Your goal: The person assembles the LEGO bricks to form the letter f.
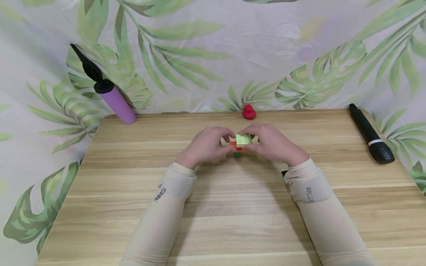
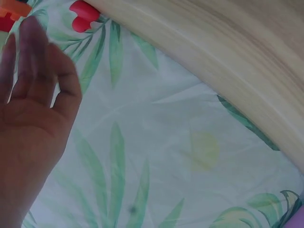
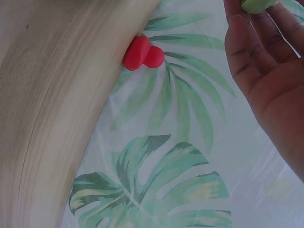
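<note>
Both hands meet over the table around a small stack of toy building bricks. A light green brick (image 1: 243, 139) with studs on top is pinched between the thumb and fingers of my right hand (image 1: 271, 142). Lower and to its left is an orange brick (image 1: 232, 144), gripped at its side by the fingertips of my left hand (image 1: 211, 144). A bit of red brick (image 1: 238, 148) shows under the light green one, and a dark green piece (image 1: 236, 155) shows below. Fingers hide much of the stack; whether all pieces are joined I cannot tell.
A red rubber duck (image 1: 249, 112) sits at the table's back edge. At the back left stands a purple hand pump (image 1: 118, 103) with a black top. A black microphone-shaped object (image 1: 372, 135) lies at the right edge. Something small and black (image 1: 284, 173) peeks out beside the right sleeve.
</note>
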Motion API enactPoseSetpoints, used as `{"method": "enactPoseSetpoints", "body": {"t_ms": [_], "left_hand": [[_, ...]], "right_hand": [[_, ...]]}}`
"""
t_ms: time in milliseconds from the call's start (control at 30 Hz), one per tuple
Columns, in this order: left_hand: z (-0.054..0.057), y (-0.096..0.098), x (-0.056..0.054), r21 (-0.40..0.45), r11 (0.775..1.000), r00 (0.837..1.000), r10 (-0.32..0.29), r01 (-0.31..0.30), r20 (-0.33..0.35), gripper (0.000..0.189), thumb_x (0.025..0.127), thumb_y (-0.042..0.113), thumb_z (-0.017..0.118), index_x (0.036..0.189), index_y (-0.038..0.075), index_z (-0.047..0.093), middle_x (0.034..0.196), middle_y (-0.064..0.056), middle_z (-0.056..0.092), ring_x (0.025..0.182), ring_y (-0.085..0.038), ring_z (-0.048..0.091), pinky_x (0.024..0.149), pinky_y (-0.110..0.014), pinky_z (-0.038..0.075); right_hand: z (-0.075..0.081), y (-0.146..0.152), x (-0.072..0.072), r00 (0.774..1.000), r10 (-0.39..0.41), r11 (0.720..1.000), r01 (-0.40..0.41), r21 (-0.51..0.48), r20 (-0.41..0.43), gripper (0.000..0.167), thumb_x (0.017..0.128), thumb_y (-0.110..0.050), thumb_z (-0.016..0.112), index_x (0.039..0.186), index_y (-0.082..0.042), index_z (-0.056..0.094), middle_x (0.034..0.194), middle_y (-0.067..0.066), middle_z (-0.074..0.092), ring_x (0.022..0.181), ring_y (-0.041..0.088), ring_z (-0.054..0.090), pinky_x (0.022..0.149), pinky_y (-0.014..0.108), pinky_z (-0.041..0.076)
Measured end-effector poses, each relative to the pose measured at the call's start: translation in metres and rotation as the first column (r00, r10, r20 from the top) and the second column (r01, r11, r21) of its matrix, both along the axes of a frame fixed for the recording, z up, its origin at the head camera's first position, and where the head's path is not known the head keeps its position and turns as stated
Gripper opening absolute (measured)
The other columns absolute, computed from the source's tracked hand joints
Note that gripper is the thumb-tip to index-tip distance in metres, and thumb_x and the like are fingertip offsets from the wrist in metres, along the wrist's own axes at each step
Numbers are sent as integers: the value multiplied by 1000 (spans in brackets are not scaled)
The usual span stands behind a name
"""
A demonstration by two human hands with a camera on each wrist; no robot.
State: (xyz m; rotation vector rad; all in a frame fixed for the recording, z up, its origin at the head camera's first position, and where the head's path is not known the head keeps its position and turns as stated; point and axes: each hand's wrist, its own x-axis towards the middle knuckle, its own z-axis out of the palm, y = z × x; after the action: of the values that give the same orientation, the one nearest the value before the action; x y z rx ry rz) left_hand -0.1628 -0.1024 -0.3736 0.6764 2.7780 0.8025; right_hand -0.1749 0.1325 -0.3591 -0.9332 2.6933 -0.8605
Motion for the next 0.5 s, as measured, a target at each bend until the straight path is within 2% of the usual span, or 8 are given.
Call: {"method": "enactPoseSetpoints", "body": {"t_ms": [133, 300, 500], "left_hand": [[-5, 3, -2, -78, 997, 999, -1, 4, 35, 41, 95, 34, 80, 130, 14, 70, 109, 0, 76, 99, -19, 69, 90, -39, 56], [-7, 6, -2, -91, 996, 998, -14, 19, 55, 35, 102, 26, 72, 132, 10, 68, 108, 0, 78, 99, -18, 71, 90, -37, 57], [-12, 9, -2, -127, 991, 998, -23, 31, 58, 36, 106, 24, 65, 137, 6, 64, 111, -5, 77, 96, -18, 72, 89, -37, 58]], "right_hand": [[0, 6, -3, 1000, -13, 1000, 12, 13, 28, 39, 98, -22, 78, 134, -11, 71, 121, 4, 76, 110, 22, 70, 95, 48, 56], [-3, 6, -7, 999, -20, 1000, 20, 12, 48, 43, 103, -22, 71, 144, -9, 64, 132, 10, 72, 106, 27, 73, 88, 45, 60], [-13, 1, -10, 995, -58, 998, 57, 13, 75, 43, 108, -23, 63, 148, -7, 58, 144, 15, 65, 113, 33, 71, 99, 51, 57]]}}
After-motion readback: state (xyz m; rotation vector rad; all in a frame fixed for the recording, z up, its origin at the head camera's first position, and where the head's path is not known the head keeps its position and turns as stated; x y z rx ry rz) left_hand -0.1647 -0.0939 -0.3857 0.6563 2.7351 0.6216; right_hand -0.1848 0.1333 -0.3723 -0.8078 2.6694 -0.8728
